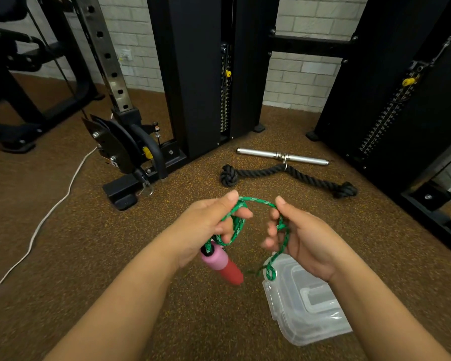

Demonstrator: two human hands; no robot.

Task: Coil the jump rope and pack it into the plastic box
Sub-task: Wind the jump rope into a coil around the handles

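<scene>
A green braided jump rope [255,200] arcs between both of my hands above the floor. My left hand [206,227] grips several gathered loops of it, and a pink-and-red handle [223,265] hangs just below that fist. My right hand [300,238] pinches the rope between thumb and fingers, and a strand drops from it to a small loop [270,272] over the box's corner. The clear plastic box [305,303], lid on, lies on the floor under my right wrist. The second handle is not visible.
A black thick rope attachment [287,175] and a chrome bar [281,155] lie on the brown speckled floor ahead. Black cable-machine columns [193,74] stand behind and to the right. A white cord [50,209] trails across the floor at left.
</scene>
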